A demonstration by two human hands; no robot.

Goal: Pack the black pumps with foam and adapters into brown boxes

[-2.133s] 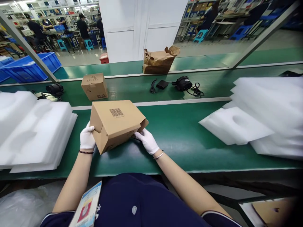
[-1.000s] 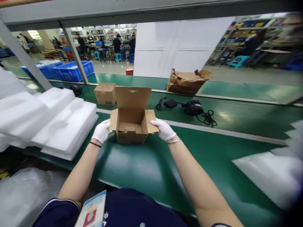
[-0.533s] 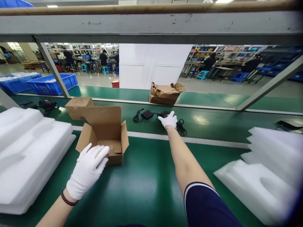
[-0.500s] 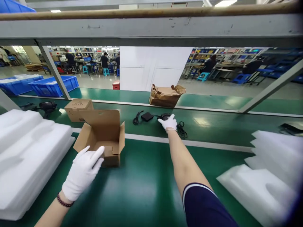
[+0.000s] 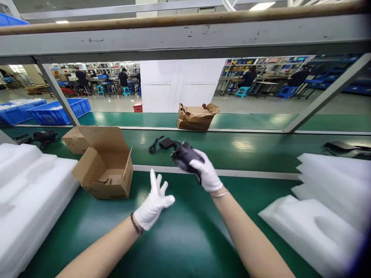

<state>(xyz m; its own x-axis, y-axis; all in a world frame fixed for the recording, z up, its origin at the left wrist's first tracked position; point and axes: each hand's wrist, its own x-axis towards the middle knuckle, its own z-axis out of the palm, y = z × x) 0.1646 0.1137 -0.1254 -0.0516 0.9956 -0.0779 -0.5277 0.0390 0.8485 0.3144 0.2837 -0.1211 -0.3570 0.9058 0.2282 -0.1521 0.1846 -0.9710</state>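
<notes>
My right hand (image 5: 206, 172), in a white glove, is closed on a black device (image 5: 186, 156) and holds it above the green work surface. The device is blurred by motion. Behind it a black power adapter (image 5: 166, 143) with a coiled cable (image 5: 155, 146) lies on the surface. My left hand (image 5: 154, 204), also gloved, is in the air with its fingers spread and holds nothing. To its left stands an open cardboard box (image 5: 111, 190) with raised flaps and a cardboard piece inside.
A closed carton (image 5: 74, 141) and another black device (image 5: 45, 136) stand at the back left. White foam sheets (image 5: 37, 193) are stacked left, white foam bags (image 5: 315, 224) right. A crumpled brown paper bag (image 5: 195, 119) stands behind. A metal beam (image 5: 174, 40) crosses above.
My right hand has lifted the black device off the surface and brought it nearer. My left hand has moved right, away from the open box, with fingers spread. The box is turned and the view has shifted.
</notes>
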